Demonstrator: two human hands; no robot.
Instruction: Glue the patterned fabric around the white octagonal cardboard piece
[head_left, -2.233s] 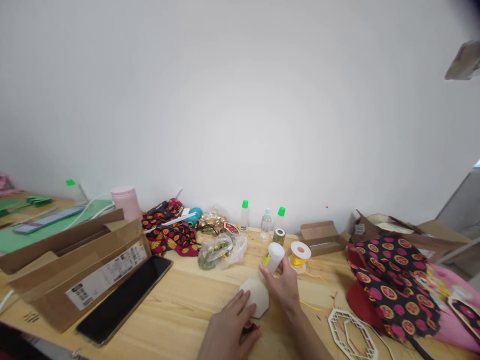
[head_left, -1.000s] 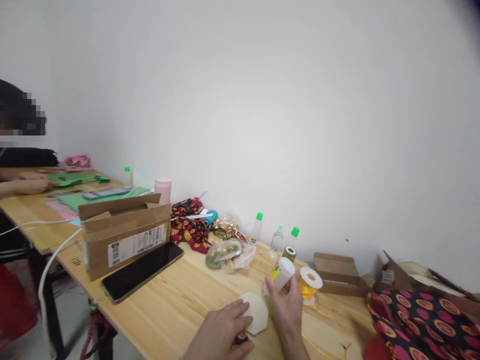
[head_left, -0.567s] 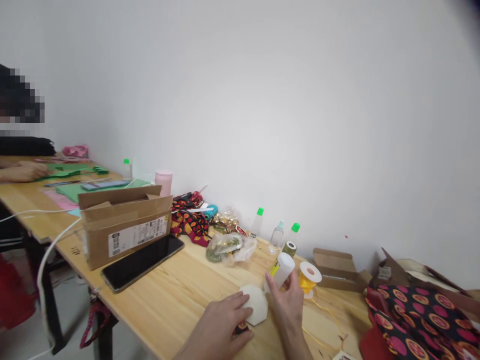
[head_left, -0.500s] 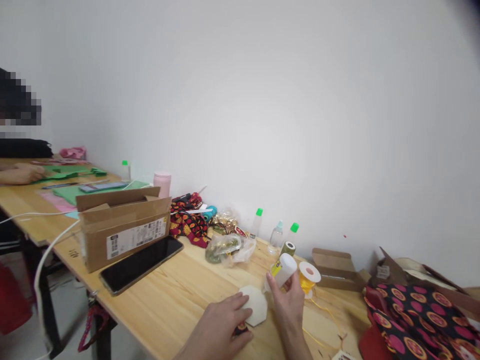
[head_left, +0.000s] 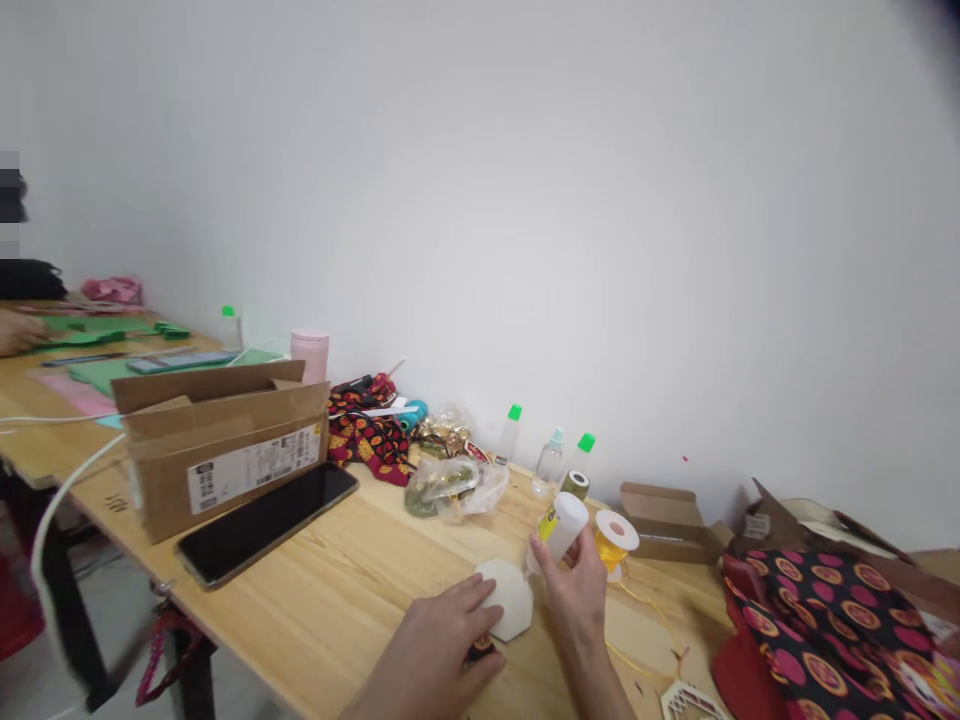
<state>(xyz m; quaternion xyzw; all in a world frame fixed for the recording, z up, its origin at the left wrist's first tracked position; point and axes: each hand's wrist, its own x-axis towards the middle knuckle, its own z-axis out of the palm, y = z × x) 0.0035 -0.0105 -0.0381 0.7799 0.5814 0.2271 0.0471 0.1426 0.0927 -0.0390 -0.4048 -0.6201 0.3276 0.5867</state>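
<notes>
The person's right hand (head_left: 576, 592) is clamped on a white bottle (head_left: 562, 520), which leans with its yellow label showing; the thumb presses its left side and the fingers curl round the right. The bottle's lower end is just beside a many-sided white board (head_left: 511, 600), flat on the table (head_left: 360, 570). The left hand (head_left: 435, 632) has its fingers slightly apart, their tips on the board's left edge. A patterned scrap (head_left: 481, 650) sits between its thumb and fingers; whether they pinch it, one cannot tell.
</notes>
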